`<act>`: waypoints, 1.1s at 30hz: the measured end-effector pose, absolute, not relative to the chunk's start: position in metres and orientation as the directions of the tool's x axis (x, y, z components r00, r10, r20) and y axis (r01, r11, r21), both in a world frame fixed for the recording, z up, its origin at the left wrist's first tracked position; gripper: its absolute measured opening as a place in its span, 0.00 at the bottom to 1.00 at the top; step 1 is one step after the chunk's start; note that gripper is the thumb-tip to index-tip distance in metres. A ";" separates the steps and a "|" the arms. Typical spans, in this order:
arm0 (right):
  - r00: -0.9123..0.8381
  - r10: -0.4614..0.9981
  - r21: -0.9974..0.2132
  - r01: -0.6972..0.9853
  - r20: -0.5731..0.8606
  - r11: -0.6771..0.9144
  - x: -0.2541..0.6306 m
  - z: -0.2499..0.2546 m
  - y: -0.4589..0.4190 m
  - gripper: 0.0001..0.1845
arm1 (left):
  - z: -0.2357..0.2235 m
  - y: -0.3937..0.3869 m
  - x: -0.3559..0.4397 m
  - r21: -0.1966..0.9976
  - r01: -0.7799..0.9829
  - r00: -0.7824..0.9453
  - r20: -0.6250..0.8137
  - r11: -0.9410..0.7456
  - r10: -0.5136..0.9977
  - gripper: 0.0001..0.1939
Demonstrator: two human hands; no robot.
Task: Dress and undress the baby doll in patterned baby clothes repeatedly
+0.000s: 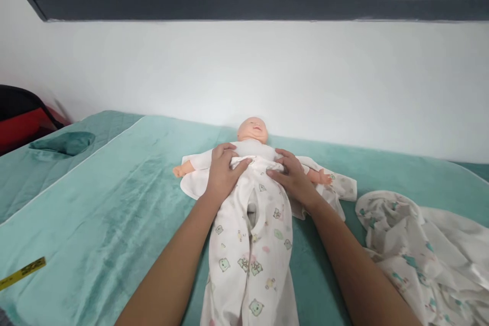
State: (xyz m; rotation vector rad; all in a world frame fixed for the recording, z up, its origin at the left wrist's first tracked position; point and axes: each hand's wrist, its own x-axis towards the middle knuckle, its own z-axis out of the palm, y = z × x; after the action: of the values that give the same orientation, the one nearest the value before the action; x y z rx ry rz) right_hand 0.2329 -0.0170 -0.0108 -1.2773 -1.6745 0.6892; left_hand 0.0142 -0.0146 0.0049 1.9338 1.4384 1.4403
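A baby doll [252,130] lies on its back, head toward the wall, its upper body in a white top [252,148]. Open-crotch baby trousers [250,249], white with small printed bears, cover its lower body, the waistband at its belly. On the left side of that waistband is my left hand [224,170], closed on the cloth with the thumb across the front. My right hand [292,175] grips the opposite side in the same way. Under the doll's arms spreads a white printed jacket [346,186]. The doll's legs are hidden inside the trousers.
A crumpled white cloth with green prints [405,244] lies to the right on the green bedspread [126,204]. At far left are a red and black bag [23,125] and a yellow strip [23,273]. The white wall [244,71] borders the bed's far side.
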 end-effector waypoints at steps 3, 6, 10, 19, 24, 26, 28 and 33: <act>0.027 0.943 -0.897 0.319 0.331 0.306 0.230 -0.009 -0.022 0.19 | 0.004 -0.020 0.014 0.715 0.566 -0.068 0.537 -0.411 0.841 0.21; 0.094 0.950 -0.952 0.111 0.297 0.286 0.232 -0.009 -0.028 0.23 | 0.005 -0.024 0.010 0.789 0.518 -0.086 0.433 -0.331 0.897 0.26; -0.009 0.980 -0.965 0.175 0.198 0.196 0.242 -0.007 -0.039 0.27 | 0.006 -0.034 -0.010 0.852 0.458 0.089 0.242 -0.255 0.966 0.21; -0.284 0.959 -0.870 0.472 0.005 0.145 0.253 -0.003 -0.089 0.17 | 0.000 -0.087 -0.058 0.922 0.359 0.377 0.000 -0.146 0.926 0.23; 0.031 0.986 -0.890 0.435 0.166 0.136 0.228 -0.025 -0.112 0.16 | -0.014 -0.115 -0.033 0.852 0.500 0.041 0.155 -0.155 0.987 0.05; 0.091 0.978 -0.900 0.415 0.190 0.136 0.222 -0.029 -0.117 0.11 | -0.019 -0.123 -0.024 0.877 0.460 -0.070 0.194 -0.141 0.979 0.05; 0.095 0.975 -0.905 0.398 0.200 0.147 0.220 -0.028 -0.123 0.07 | -0.021 -0.128 -0.022 0.917 0.375 -0.061 0.171 -0.136 0.983 0.06; -0.084 0.981 -0.892 0.409 0.173 0.192 0.224 -0.015 -0.149 0.13 | -0.017 -0.142 -0.035 0.966 0.230 0.198 0.075 -0.120 0.977 0.28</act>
State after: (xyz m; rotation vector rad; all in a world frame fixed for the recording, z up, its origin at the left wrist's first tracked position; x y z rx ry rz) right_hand 0.2237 -0.1490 -0.0150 -1.3422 -1.6339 0.8649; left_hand -0.0353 -0.1420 -0.0172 1.5438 1.1899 1.0125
